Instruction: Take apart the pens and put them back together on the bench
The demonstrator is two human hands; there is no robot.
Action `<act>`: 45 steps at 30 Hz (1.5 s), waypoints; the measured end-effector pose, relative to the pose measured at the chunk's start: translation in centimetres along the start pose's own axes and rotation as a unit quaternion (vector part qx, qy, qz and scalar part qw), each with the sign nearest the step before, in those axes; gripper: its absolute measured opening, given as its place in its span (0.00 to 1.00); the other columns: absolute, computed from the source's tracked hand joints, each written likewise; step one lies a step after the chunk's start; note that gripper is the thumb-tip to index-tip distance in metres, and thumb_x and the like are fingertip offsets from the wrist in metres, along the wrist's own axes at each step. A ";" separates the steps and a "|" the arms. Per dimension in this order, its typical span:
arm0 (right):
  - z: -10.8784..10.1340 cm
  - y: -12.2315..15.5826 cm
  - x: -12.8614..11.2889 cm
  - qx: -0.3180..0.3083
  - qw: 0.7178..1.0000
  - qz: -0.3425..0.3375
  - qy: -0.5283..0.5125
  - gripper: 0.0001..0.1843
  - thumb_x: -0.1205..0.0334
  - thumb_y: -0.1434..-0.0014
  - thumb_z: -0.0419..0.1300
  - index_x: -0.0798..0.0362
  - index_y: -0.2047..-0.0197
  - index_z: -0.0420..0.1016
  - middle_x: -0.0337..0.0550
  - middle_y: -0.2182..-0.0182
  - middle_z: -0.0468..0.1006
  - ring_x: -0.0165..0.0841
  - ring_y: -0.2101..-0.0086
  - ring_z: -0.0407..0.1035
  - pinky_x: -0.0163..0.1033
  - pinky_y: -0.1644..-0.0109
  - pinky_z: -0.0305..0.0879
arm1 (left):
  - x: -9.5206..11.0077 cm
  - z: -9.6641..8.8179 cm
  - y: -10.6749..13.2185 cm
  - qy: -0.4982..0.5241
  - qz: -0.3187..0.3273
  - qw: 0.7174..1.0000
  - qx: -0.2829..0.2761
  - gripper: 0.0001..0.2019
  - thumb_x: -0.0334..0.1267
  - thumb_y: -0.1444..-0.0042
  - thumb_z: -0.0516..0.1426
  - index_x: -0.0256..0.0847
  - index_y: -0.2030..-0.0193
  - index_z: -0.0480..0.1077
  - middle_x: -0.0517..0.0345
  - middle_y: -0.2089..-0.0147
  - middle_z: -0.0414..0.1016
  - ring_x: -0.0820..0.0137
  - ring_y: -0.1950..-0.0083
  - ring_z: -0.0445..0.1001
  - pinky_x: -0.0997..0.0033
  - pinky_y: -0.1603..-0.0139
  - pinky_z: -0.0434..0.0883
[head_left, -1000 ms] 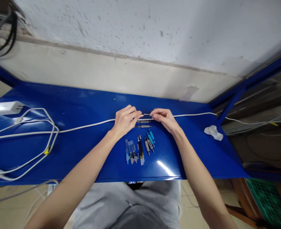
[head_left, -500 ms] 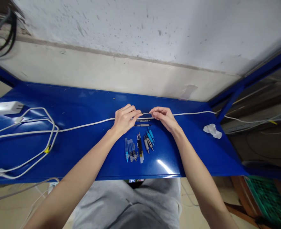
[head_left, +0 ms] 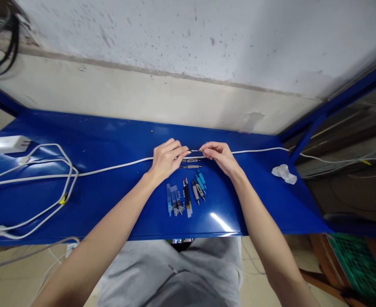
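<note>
My left hand (head_left: pixel 167 158) and my right hand (head_left: pixel 217 156) meet over the middle of a blue metal shelf (head_left: pixel 111 204). Both pinch the ends of a thin grey pen part (head_left: pixel 195 151) held between their fingertips. Just below them two more small grey pen pieces (head_left: pixel 192 163) lie on the shelf. Nearer to me lies a row of pen parts (head_left: pixel 186 195): clear barrels, black refills and blue tips. A white cable (head_left: pixel 117 167) runs across the shelf behind my hands.
A white charger block (head_left: pixel 7 144) and looped white cables (head_left: pixel 44 183) lie at the left. A crumpled white scrap (head_left: pixel 284 173) sits at the right end. A stained wall (head_left: pixel 188 64) stands behind. Green crate (head_left: pixel 357 264) at lower right.
Both hands stay pinched on the thin pen part; the view has shifted slightly, nothing else has moved.
</note>
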State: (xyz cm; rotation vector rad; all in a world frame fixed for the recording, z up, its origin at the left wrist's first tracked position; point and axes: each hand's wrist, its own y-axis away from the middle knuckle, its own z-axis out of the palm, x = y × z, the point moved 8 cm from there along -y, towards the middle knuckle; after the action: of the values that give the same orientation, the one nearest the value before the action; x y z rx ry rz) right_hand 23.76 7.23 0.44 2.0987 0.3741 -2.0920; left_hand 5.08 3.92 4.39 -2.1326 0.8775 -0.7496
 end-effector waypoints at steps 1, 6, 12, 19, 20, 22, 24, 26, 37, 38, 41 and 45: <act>0.0 0.0 0.0 0.001 1.000 -0.001 0.001 0.12 0.51 0.44 0.73 0.50 0.61 0.86 0.38 0.70 0.78 0.30 0.70 0.64 0.38 0.64 0.58 | 0.0 0.0 0.0 -0.001 0.000 1.000 0.001 0.13 0.42 0.29 0.58 0.40 0.60 0.81 0.55 0.67 0.79 0.70 0.67 0.69 0.67 0.66 0.67; 0.0 0.0 0.0 -0.002 1.000 -0.003 -0.001 0.11 0.52 0.44 0.73 0.49 0.61 0.86 0.38 0.70 0.78 0.29 0.70 0.64 0.38 0.64 0.58 | 0.1 0.0 0.0 -0.003 0.004 1.000 -0.001 0.13 0.42 0.29 0.57 0.40 0.60 0.81 0.56 0.67 0.79 0.70 0.67 0.69 0.68 0.66 0.67; 0.0 0.1 -0.1 -0.005 1.000 -0.002 0.002 0.11 0.52 0.43 0.73 0.49 0.61 0.86 0.38 0.70 0.78 0.29 0.69 0.65 0.38 0.64 0.58 | 0.0 0.1 0.1 0.000 0.006 1.000 0.006 0.12 0.42 0.29 0.58 0.40 0.60 0.81 0.56 0.67 0.79 0.70 0.67 0.69 0.67 0.66 0.67; -0.1 0.1 -0.1 -0.003 1.000 -0.002 0.000 0.10 0.53 0.44 0.73 0.49 0.61 0.86 0.38 0.70 0.79 0.29 0.70 0.65 0.37 0.64 0.59 | 0.1 0.0 0.0 -0.006 0.007 1.000 0.004 0.12 0.42 0.29 0.58 0.40 0.60 0.81 0.57 0.67 0.79 0.70 0.67 0.69 0.68 0.66 0.67; -0.1 0.1 -0.1 -0.003 1.000 -0.002 -0.002 0.10 0.53 0.44 0.74 0.49 0.61 0.86 0.38 0.69 0.79 0.29 0.70 0.66 0.37 0.64 0.59 | 0.1 0.0 0.0 -0.007 0.009 1.000 0.007 0.12 0.42 0.29 0.58 0.40 0.60 0.81 0.57 0.67 0.79 0.70 0.67 0.69 0.68 0.66 0.67; -0.1 0.1 -0.1 -0.002 1.000 -0.001 0.001 0.11 0.53 0.44 0.74 0.49 0.61 0.86 0.38 0.69 0.79 0.29 0.69 0.66 0.37 0.64 0.59 | 0.1 -0.1 0.0 -0.007 0.010 1.000 0.012 0.11 0.41 0.30 0.59 0.40 0.60 0.81 0.57 0.67 0.79 0.71 0.67 0.69 0.69 0.66 0.67; -0.1 0.1 -0.1 0.000 1.000 0.000 0.006 0.11 0.52 0.44 0.74 0.50 0.61 0.87 0.38 0.70 0.79 0.29 0.70 0.65 0.37 0.64 0.59 | 0.1 -0.1 0.0 -0.005 0.009 1.000 0.013 0.11 0.41 0.30 0.59 0.39 0.60 0.81 0.57 0.67 0.79 0.71 0.67 0.69 0.69 0.66 0.66; -0.1 0.1 -0.1 -0.001 1.000 0.000 0.004 0.12 0.52 0.44 0.74 0.50 0.61 0.87 0.38 0.70 0.79 0.29 0.70 0.65 0.37 0.65 0.58 | 0.1 -0.1 0.0 -0.003 0.005 1.000 0.008 0.12 0.41 0.30 0.59 0.39 0.60 0.81 0.57 0.67 0.79 0.71 0.67 0.69 0.69 0.66 0.66; 0.1 0.2 0.0 -0.007 1.000 0.001 -0.010 0.11 0.53 0.43 0.74 0.51 0.60 0.88 0.39 0.71 0.78 0.28 0.71 0.63 0.37 0.67 0.54 | 0.2 -0.1 0.0 -0.004 0.011 1.000 0.011 0.12 0.41 0.30 0.59 0.39 0.60 0.81 0.57 0.67 0.79 0.71 0.67 0.69 0.69 0.65 0.67; 0.2 0.2 0.0 -0.008 1.000 0.001 -0.017 0.12 0.53 0.43 0.74 0.51 0.60 0.88 0.39 0.71 0.78 0.28 0.71 0.62 0.37 0.67 0.54 | 0.3 -0.1 0.0 -0.004 0.010 1.000 0.010 0.12 0.42 0.30 0.59 0.39 0.60 0.81 0.57 0.67 0.79 0.71 0.67 0.69 0.69 0.66 0.67; 0.4 0.2 0.1 -0.013 0.999 0.003 -0.045 0.12 0.54 0.43 0.73 0.52 0.60 0.87 0.39 0.72 0.76 0.28 0.72 0.61 0.37 0.68 0.52 | 0.3 -0.2 -0.1 -0.002 0.007 1.000 0.007 0.12 0.42 0.29 0.59 0.39 0.60 0.81 0.57 0.67 0.79 0.71 0.67 0.69 0.69 0.66 0.67; 1.0 0.1 0.6 -0.026 0.996 0.023 -0.078 0.13 0.52 0.43 0.73 0.52 0.60 0.87 0.38 0.73 0.75 0.27 0.73 0.61 0.37 0.68 0.52 | 0.4 -0.2 -0.1 0.002 0.005 1.000 0.010 0.12 0.42 0.30 0.59 0.39 0.61 0.81 0.57 0.67 0.79 0.71 0.67 0.69 0.69 0.66 0.67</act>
State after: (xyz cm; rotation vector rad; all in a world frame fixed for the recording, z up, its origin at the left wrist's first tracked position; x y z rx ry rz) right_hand 22.83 6.91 -0.22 1.8806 0.3512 -2.1771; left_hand 5.19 3.62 4.68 -2.1088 0.8792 -0.7539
